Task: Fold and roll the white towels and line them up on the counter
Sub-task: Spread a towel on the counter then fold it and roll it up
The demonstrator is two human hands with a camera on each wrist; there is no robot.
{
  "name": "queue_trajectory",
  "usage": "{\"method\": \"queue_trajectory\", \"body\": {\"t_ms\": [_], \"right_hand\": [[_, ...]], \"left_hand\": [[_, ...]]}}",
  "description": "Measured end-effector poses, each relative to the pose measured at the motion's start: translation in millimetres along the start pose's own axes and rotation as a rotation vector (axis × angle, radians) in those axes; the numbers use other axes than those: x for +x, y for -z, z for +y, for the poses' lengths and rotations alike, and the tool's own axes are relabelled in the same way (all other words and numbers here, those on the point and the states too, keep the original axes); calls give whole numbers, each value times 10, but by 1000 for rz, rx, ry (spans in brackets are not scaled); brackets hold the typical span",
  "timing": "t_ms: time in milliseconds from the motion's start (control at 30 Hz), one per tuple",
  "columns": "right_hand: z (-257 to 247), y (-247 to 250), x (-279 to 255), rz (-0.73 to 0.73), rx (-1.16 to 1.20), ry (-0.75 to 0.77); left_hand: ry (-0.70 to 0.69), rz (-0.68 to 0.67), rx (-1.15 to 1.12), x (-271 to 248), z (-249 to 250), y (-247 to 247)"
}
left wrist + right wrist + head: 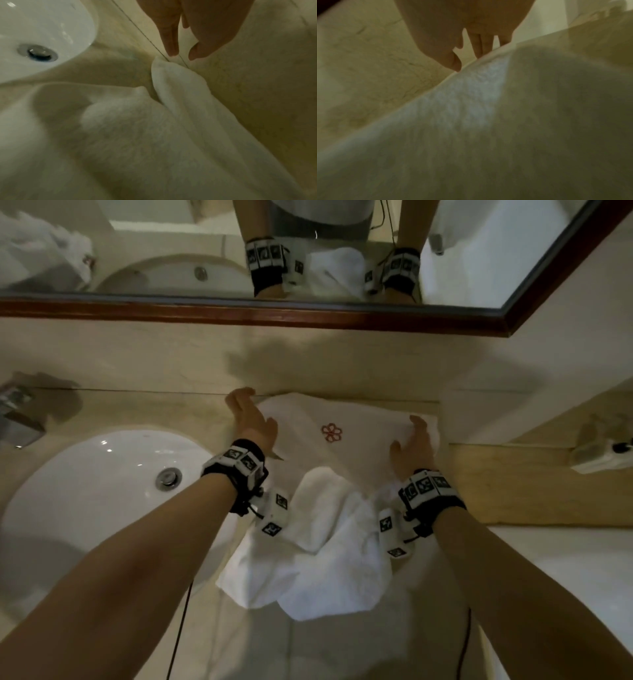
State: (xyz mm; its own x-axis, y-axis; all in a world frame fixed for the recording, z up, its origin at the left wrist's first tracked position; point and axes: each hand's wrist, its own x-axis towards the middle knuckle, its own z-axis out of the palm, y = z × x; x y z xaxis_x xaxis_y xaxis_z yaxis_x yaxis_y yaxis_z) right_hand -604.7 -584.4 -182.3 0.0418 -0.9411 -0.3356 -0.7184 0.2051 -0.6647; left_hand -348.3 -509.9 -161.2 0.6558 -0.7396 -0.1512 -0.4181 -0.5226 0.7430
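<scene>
White terry towel (329, 436) lies spread on the beige stone worktop (191, 412), to the right of the sink (85, 484). Its far edge meets the backsplash below the mirror (308, 313). A red flower emblem (331, 432) shows near the centre of the flat part. The near portion of the towel is bunched and hangs over the worktop's front edge.

Left hand (251, 416) sits at the towel's far-left corner, on the sink side; its fingers (169, 40) are straight and slightly apart, tips just at the corner. Right hand (412, 445) rests on the towel's right edge, farthest from the sink; its fingers (479, 46) are extended, close together, tips touching the hem.
</scene>
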Motion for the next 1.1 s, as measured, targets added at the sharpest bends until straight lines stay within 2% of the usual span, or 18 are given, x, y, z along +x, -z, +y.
{"method": "queue_trajectory", "body": {"t_ms": [67, 133, 200, 267, 333, 400, 533, 600, 700, 767, 900, 967, 1033, 1100], "right_hand": [[22, -61, -38, 50, -162, 83], [-7, -44, -121, 42, -389, 115], [-35, -11, -248, -9, -635, 84], [-45, -3, -424, -95, -652, 7], [-27, -47, -601, -180, -486, -122], [-26, -98, -739, -217, -381, -235], [-79, -62, -852, -216, -227, -303], [-114, 7, -946, -292, -247, -302], [-103, 58, -1091, -337, -201, -310], [-61, 46, -1161, -311, -133, -311], [24, 104, -1289, -345, -130, -291], [79, 190, -1347, -327, -4, -325], [301, 300, -1320, -292, 57, -361], [527, 448, -1328, -266, -54, -323]], "left_hand": [[-76, -79, 206, -74, 10, -55], [-112, -267, 508, -163, 31, -101], [-149, -451, 633, -294, 11, -139], [-163, -536, 600, -465, -1, -135], [-168, -571, 570, -645, -11, -127], [-89, -570, 458, -808, -1, -116], [140, -465, 139, -976, 73, -53], [156, -530, 78, -1082, 120, -5], [101, -692, 154, -1280, 155, 64], [68, -710, 210, -1386, 108, 88], [134, -655, 53, -1600, 9, 216], [186, -561, -36, -1678, -73, 342], [281, -492, 14, -1714, -220, 533], [379, -475, 200, -1723, -453, 744]]}}
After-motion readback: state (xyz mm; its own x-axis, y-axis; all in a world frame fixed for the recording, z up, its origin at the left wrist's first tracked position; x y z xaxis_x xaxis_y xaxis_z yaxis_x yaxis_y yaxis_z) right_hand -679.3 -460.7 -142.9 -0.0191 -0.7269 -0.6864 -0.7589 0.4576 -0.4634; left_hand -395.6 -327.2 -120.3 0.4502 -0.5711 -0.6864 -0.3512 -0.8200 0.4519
